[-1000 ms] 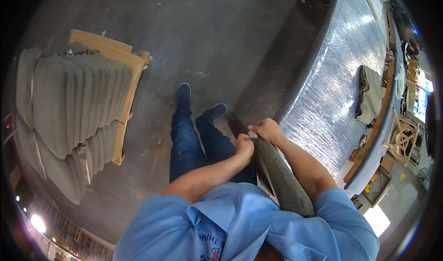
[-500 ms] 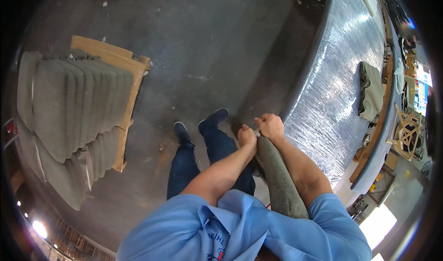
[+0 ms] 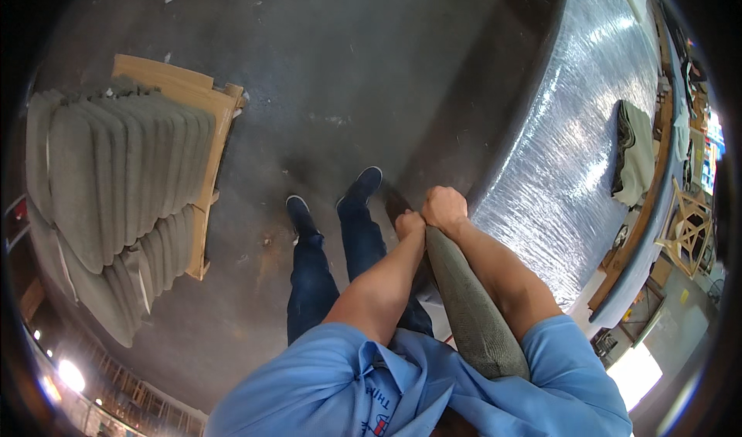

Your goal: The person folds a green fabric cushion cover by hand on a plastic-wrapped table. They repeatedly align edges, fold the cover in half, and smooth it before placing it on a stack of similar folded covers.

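Observation:
A grey-green fabric cushion [image 3: 473,307] stands on edge between my forearms, its near end against my blue shirt. At its far end my left hand [image 3: 410,224] is closed in a fist, gripping the cushion's corner. Close against it, my right hand [image 3: 444,207] is also closed at the same corner. The fingers curl away from view, so the exact edge they pinch is hidden.
On the left, several similar cushions [image 3: 116,170] stand in rows on cardboard [image 3: 174,74]. To my right lies a large surface covered in shiny plastic film [image 3: 568,159], with folded grey-green fabric [image 3: 634,155] on it. A wooden frame [image 3: 688,232] stands beyond.
My two hands have come together at the cushion's far end, and the white bit that showed between them is now hidden. The cushion stays against my body.

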A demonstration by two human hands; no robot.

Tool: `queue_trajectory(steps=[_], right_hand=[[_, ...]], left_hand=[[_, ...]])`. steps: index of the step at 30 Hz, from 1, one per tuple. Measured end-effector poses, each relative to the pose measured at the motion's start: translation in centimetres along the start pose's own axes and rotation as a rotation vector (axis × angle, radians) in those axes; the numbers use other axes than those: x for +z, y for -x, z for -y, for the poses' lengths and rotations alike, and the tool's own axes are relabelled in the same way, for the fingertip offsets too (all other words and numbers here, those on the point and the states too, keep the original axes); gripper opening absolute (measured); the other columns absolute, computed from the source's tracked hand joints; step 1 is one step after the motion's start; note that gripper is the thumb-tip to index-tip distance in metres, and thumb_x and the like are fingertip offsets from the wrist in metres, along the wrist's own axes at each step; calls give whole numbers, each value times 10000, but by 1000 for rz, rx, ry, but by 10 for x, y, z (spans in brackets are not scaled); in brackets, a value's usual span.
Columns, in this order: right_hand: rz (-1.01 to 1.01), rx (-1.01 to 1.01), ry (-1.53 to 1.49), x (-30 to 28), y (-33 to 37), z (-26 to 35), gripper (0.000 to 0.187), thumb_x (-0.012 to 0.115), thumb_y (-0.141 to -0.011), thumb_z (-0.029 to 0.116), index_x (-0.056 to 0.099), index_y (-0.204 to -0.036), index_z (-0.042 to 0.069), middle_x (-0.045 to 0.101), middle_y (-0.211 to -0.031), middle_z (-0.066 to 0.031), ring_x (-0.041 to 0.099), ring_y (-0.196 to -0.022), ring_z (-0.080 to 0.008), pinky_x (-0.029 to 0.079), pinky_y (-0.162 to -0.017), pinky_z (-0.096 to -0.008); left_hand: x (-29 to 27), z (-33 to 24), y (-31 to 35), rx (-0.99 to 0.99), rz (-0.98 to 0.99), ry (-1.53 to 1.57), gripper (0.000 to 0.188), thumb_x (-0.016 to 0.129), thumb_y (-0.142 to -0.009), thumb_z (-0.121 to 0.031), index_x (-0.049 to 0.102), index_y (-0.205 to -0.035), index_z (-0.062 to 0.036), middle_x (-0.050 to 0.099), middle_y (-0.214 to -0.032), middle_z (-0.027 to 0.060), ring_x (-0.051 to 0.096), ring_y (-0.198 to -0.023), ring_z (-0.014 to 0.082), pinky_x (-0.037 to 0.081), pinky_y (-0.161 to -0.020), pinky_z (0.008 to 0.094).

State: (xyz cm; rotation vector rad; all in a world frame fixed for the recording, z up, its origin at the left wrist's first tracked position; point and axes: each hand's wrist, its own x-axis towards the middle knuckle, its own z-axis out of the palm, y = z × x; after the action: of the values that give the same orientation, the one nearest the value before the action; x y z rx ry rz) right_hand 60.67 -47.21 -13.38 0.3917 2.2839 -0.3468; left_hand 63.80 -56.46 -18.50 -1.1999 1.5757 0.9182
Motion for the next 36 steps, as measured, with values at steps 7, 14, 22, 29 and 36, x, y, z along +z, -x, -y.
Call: queue_trajectory(steps=[7,14,22,29,36], right_hand=[[78,-13,15,4,5,3,238,642,-865,196,793,-975,50,755,-997,-243,732,-1008,-423,590,-914,-500],[24,49,-17,-5,-4,2,258,737,-852,259,792,-1013,65,765,-1033,-225,741,-1014,-406,598,-915,-471],[-30,-6,-128,-10,3,5,256,656,-932,295,783,-967,76,763,-1002,-219,743,-969,-407,598,-892,-481],[-121,-62,-519,-27,35,-12,464,575,-1017,466,737,-927,41,743,-925,-207,707,-878,-428,548,-819,-502],[-9,-19,-722,-26,134,-87,408,624,-1016,418,682,-1104,24,715,-1091,-221,669,-1039,-409,515,-903,-482]], left_hand=[[7,26,-18,61,51,5,408,592,-1007,-309,727,-1121,59,719,-1200,278,694,-1127,419,507,-960,480],[23,28,-35,116,37,-121,426,617,-1004,-348,759,-1037,52,744,-1133,255,715,-1066,391,516,-908,462],[-14,3,-1,145,416,397,661,485,-1068,-589,595,-1382,-18,653,-1356,163,602,-1276,302,476,-1031,425],[-59,-7,50,216,1067,176,961,672,-989,-566,221,-1642,-24,416,-1595,148,399,-1469,249,339,-1199,384],[-72,-53,75,452,1093,-549,642,855,-849,-380,602,-1383,-128,669,-1251,67,621,-1196,195,502,-1015,359]])
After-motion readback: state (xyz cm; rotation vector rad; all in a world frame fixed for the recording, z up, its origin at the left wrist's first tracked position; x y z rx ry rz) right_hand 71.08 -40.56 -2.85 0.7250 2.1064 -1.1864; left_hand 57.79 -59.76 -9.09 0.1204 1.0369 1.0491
